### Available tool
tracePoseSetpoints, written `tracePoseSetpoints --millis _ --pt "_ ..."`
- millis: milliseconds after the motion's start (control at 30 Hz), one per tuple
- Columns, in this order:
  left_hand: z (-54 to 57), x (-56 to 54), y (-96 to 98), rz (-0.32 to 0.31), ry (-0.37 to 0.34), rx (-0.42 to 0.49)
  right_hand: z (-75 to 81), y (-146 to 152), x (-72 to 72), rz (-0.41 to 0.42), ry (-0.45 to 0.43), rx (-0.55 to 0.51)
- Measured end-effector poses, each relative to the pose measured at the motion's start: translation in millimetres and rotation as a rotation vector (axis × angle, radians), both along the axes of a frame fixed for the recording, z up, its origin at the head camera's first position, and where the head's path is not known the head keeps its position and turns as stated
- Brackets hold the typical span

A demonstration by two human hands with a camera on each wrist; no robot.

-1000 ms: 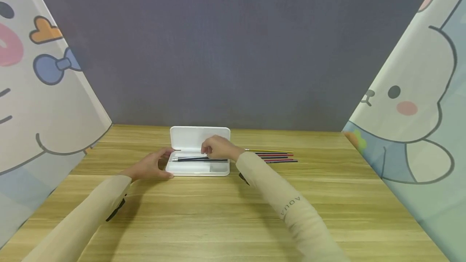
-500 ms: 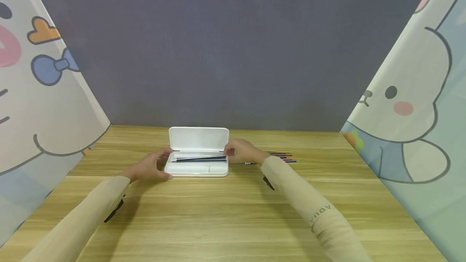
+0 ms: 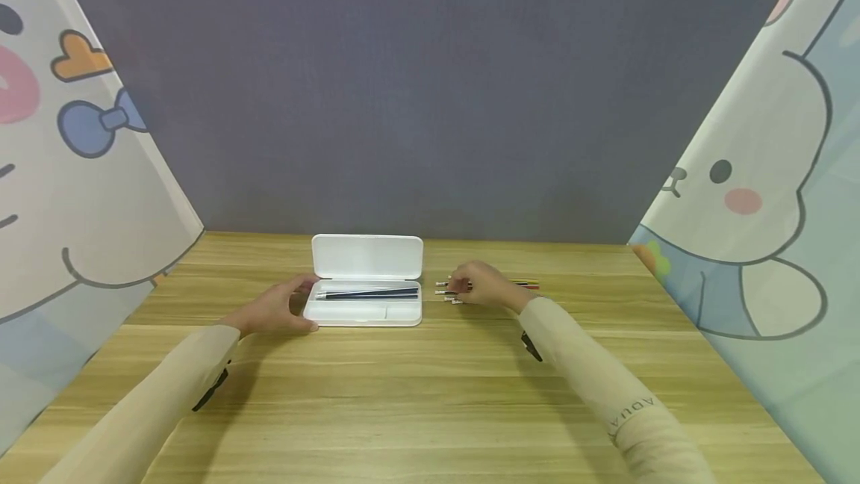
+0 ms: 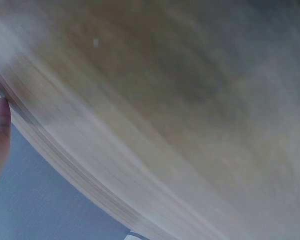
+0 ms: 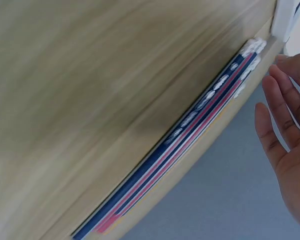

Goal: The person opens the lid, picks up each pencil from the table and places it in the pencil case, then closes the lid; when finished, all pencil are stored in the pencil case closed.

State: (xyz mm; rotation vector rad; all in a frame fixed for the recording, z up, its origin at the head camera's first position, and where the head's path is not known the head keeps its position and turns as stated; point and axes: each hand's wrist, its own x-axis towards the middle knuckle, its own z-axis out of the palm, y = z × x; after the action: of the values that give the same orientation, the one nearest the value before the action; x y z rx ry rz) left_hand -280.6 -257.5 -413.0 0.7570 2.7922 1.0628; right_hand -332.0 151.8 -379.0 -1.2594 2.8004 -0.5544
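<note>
An opened white pencil case [image 3: 346, 313] lies on the table, its lid [image 3: 366, 256] raised at the back. Several dark blue pencils [image 3: 376, 294] lie in its rear compartment. My left hand [image 3: 278, 308] holds the case's left end, thumb at the front corner and fingers at the back one; the left wrist view catches only some fingers [image 4: 3, 117]. My right hand [image 3: 484, 284] hovers over the white-tipped ends of a row of pencils [image 5: 190, 130], dark blue, pink and yellow. Loosely bent, its fingers [image 5: 282, 112] show nothing held in the right wrist view.
The wood-grain table [image 3: 403, 409] ends at a dark grey panel [image 3: 430, 95] behind the case. Cartoon-printed panels [image 3: 773, 193] slope in on both sides. The loose pencils lie a short way right of the case.
My right hand has come out of the pencil case and moved right to the loose pencils, leaving a pencil in the case. The left hand has stayed at the case's left end.
</note>
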Motion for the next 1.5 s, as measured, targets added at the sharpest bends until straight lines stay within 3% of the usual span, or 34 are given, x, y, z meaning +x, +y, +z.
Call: tracePoseSetpoints --millis 367,600,1500 --pt "-1.3 0.3 -1.7 0.026 0.021 -0.037 -2.2 34 7.0 -0.034 -0.050 0.001" --pt "-1.2 -0.6 -1.5 0.036 -0.004 -0.032 -7.8 46 8.5 -0.094 -0.053 0.024" --pt "-1.2 -1.0 0.5 0.032 -0.026 -0.020 -11.6 49 8.7 -0.107 -0.012 0.057"
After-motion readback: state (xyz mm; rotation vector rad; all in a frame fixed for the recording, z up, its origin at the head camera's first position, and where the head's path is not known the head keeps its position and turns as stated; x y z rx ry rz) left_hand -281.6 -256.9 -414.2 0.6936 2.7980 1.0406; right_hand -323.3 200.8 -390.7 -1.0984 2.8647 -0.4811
